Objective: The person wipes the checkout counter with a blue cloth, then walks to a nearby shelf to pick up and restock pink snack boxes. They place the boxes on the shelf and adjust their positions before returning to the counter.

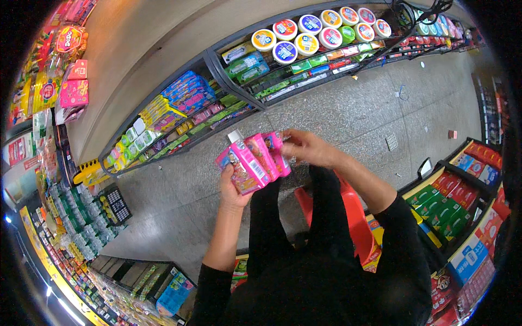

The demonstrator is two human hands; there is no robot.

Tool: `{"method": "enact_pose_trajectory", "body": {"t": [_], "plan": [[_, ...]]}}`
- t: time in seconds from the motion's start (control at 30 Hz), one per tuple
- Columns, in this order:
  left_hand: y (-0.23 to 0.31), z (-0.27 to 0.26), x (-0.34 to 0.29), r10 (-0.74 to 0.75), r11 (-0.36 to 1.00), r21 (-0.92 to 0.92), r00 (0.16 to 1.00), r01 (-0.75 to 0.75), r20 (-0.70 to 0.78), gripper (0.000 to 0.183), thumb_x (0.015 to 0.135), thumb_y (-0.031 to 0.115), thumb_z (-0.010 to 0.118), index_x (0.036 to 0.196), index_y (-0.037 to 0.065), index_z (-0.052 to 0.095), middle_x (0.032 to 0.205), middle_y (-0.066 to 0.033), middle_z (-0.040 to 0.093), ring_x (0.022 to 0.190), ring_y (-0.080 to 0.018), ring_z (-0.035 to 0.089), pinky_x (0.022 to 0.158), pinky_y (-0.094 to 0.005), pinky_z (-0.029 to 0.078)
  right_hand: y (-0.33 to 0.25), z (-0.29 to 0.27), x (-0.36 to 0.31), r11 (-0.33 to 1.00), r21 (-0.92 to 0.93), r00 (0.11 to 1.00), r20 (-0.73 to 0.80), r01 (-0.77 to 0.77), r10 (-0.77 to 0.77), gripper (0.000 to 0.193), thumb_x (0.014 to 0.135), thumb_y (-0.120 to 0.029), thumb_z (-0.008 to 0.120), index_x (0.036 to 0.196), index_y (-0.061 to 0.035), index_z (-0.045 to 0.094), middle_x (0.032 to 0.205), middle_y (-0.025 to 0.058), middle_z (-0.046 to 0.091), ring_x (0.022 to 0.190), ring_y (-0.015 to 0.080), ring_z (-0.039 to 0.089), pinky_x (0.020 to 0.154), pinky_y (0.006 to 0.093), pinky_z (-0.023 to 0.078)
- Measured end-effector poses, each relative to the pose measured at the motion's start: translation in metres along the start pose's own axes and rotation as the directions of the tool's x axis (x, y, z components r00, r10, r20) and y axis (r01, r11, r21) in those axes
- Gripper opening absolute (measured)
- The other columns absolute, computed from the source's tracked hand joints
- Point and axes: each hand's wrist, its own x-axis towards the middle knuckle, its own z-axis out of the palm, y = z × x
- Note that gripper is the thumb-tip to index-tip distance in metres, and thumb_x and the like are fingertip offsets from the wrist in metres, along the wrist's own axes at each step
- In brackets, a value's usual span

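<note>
Several bright pink packets point(263, 158), printed with coloured pictures, are held in a row over my lap. The nearest one has a barcode on its side. My left hand point(232, 191) grips this packet at its lower left, with the thumb on its front. At the other end of the row, my right hand point(309, 148) has its fingers closed on the upper edge of the farthest packet. Its fingertips are partly hidden there. A small white piece point(235, 136) sticks up behind the packets. What the packets contain is too small to tell.
A red plastic seat point(356, 220) shows beside my black-clad legs. Ahead runs a low dark shelf point(239, 89) with colourful packages and round lidded tubs point(306, 43). A rack of green and red boxes point(440, 212) stands at right, hanging packets point(70, 217) at left.
</note>
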Motion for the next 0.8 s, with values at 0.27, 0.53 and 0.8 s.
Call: {"method": "enact_pose_trajectory", "body": {"t": [0.27, 0.53, 0.8], "plan": [[0.011, 0.028, 0.021, 0.059, 0.996, -0.075, 0.994, -0.052, 0.097, 0.078, 0.078, 0.048, 0.070, 0.142, 0.013, 0.042, 0.139, -0.0142, 0.051, 0.130, -0.0385, 0.045, 0.101, -0.0683, 0.038, 0.018, -0.006, 0.042, 0.967, 0.249, 0.983, -0.184, 0.050, -0.004, 0.040, 0.090, -0.037, 0.068, 0.113, -0.0045, 0.062, 0.091, 0.0021, 0.066, 0.078, 0.0102, 0.059, 0.066, 0.0282, 0.048], [0.015, -0.030, 0.003, 0.070, 0.987, -0.141, 0.996, -0.076, -0.046, 0.071, 0.078, 0.051, 0.066, 0.137, 0.016, 0.046, 0.135, -0.0121, 0.054, 0.123, -0.0383, 0.051, 0.092, -0.0631, 0.046, 0.035, -0.076, 0.156, 0.950, 0.259, 0.861, -0.508, 0.171, -0.017, 0.037, 0.093, -0.029, 0.067, 0.115, 0.0005, 0.062, 0.102, 0.0052, 0.068, 0.088, 0.0153, 0.063, 0.076, 0.0319, 0.050], [-0.001, -0.054, -0.017, -0.012, 0.992, -0.123, 0.985, -0.009, -0.171, 0.069, 0.081, 0.049, 0.063, 0.139, 0.015, 0.046, 0.136, -0.0135, 0.053, 0.122, -0.0411, 0.052, 0.091, -0.0676, 0.045, 0.041, -0.084, 0.199, 0.969, -0.040, 0.914, -0.324, 0.245, -0.244, 0.027, 0.097, -0.024, 0.061, 0.109, 0.0006, 0.064, 0.101, 0.0038, 0.067, 0.090, 0.0118, 0.057, 0.081, 0.0301, 0.048]]}}
